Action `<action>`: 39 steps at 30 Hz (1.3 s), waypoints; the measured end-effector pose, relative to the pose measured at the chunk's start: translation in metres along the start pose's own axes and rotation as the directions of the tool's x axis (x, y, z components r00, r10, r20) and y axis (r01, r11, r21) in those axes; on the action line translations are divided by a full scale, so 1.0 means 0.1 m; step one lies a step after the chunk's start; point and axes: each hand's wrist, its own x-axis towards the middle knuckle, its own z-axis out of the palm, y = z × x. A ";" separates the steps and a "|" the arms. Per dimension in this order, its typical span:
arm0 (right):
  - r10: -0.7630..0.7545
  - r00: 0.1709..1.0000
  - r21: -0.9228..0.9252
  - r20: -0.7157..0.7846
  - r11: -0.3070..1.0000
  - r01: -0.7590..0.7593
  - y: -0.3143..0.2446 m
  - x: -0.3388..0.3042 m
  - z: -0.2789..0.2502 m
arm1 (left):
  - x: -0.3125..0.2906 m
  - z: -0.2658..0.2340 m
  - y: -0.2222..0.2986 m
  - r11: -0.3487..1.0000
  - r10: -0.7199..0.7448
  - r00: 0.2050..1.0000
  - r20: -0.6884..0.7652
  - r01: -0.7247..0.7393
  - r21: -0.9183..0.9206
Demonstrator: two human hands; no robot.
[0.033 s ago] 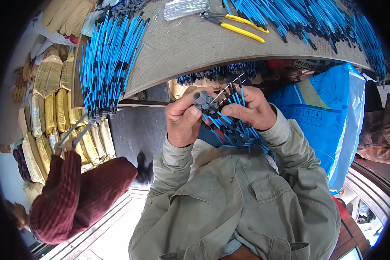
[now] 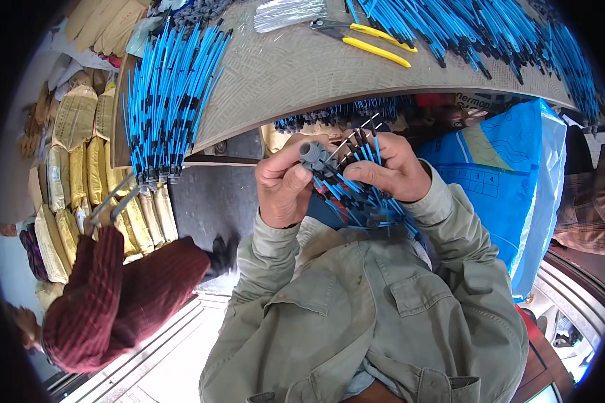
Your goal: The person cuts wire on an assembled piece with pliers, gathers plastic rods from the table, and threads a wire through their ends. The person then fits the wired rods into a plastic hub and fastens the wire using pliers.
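Note:
Between thumb and fingers, my left hand [image 2: 284, 185] pinches a grey ribbed plastic fitting [image 2: 311, 154], its round end up. My right hand [image 2: 393, 169] is closed round a bunch of thin blue tubes [image 2: 372, 195] with black ends, the thumb pressed along them. Thin pale metal rods [image 2: 349, 144] run slantwise between the two hands, beside the fitting. Whether they enter it is hidden by my fingers. The lower ends of the tubes hang over my lap in front of my jacket.
On the table [image 2: 275, 80] beyond my hands lie yellow-handled cutters [image 2: 376, 46], a clear packet of thin sticks [image 2: 289, 13] and a fanned blue tube bundle [image 2: 171, 101]. A big blue bag [image 2: 494, 174] stands at right. At left, a person in dark red [image 2: 128, 295] holds two long bars near yellow sacks [image 2: 97, 171].
My hands and the fitting stay almost in place. At left, the person in dark red has shifted slightly, with the bars and a foot moving a little.

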 end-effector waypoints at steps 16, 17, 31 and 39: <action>0.153 0.986 0.417 0.067 0.893 -0.168 0.28 0.00 0.02 | 0.09 -0.21 -0.03 0.998 -0.059 0.967 0.248 0.063 -0.007; 0.099 0.990 0.390 0.103 0.911 -0.131 0.30 0.01 0.01 | 0.09 -0.21 -0.02 0.998 -0.065 0.963 0.261 0.065 0.008; -0.033 0.997 0.324 0.064 0.946 0.011 0.30 -0.10 0.03 | 0.05 -0.11 0.00 0.990 -0.065 0.973 0.220 0.090 -0.107; 0.169 0.979 0.328 0.112 0.924 -0.197 0.19 -0.05 0.01 | 0.18 -0.21 0.01 0.989 0.025 0.949 0.314 -0.068 0.128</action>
